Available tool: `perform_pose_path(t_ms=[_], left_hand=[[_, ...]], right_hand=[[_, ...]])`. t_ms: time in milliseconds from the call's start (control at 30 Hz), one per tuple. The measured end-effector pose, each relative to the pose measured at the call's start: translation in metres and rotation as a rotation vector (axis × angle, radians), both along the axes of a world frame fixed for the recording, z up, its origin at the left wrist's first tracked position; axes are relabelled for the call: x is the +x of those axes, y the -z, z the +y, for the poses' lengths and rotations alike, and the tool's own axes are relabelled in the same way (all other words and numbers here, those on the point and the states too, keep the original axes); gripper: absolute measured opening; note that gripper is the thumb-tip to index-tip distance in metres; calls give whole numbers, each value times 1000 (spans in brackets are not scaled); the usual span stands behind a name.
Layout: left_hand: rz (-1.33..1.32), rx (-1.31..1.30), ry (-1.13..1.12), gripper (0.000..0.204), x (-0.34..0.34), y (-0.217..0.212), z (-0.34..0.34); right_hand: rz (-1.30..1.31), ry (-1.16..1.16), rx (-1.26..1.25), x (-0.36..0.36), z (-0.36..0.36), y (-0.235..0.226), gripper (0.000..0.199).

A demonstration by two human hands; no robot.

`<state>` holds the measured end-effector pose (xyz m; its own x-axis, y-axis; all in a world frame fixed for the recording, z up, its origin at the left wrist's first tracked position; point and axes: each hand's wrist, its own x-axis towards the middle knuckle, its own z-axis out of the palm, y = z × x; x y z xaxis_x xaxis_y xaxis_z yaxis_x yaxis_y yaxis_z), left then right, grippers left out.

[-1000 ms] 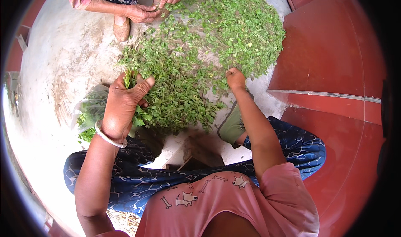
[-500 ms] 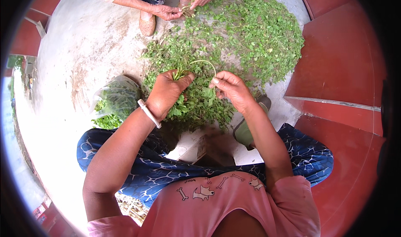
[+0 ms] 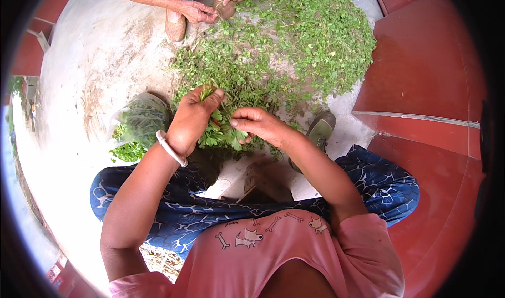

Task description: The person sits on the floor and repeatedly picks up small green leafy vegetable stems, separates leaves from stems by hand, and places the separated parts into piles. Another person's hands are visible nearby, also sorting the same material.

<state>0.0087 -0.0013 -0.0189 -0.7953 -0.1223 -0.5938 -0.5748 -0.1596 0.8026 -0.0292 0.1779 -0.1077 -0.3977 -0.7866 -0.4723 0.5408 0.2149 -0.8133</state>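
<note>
My left hand [image 3: 195, 116], a white bangle on its wrist, is closed round a bunch of leafy green stems [image 3: 206, 93]. Stem ends poke out above the fist, and broad leaves [image 3: 225, 135] hang out below it. Beside those leaves is my right hand [image 3: 258, 124], thumb and forefinger pressed together and the other fingers curled. Whatever lies in that pinch is too small to make out. Under both hands spreads a loose heap of picked greens [image 3: 247, 90] on the concrete floor.
A clear plastic bag of greens [image 3: 141, 120] stands left of my left hand. More greens [image 3: 331, 40] lie at the far right, by red panels [image 3: 421, 72]. Across the heap, another person's hands [image 3: 202, 11] hold a thin stem. My shoe [image 3: 321, 129] is at right.
My right hand has come left and down, from holding a bent stem out to beside the bunch's leaves. That stem no longer shows. My left hand has shifted slightly left.
</note>
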Motion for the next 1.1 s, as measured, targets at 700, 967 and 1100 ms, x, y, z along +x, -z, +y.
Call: perform_pose_path(t_ms=[700,967,1100], left_hand=[[123,-31,69,17,15,-15,-14],[90,-254,10,22,13,6,-8],[150,-269,-6,24,7,0,-6]], right_hand=[[233,180,501,-84,33,69,18],[-36,289,33,-73,61,-3,11],[30,277,113,-79,77,5,11]])
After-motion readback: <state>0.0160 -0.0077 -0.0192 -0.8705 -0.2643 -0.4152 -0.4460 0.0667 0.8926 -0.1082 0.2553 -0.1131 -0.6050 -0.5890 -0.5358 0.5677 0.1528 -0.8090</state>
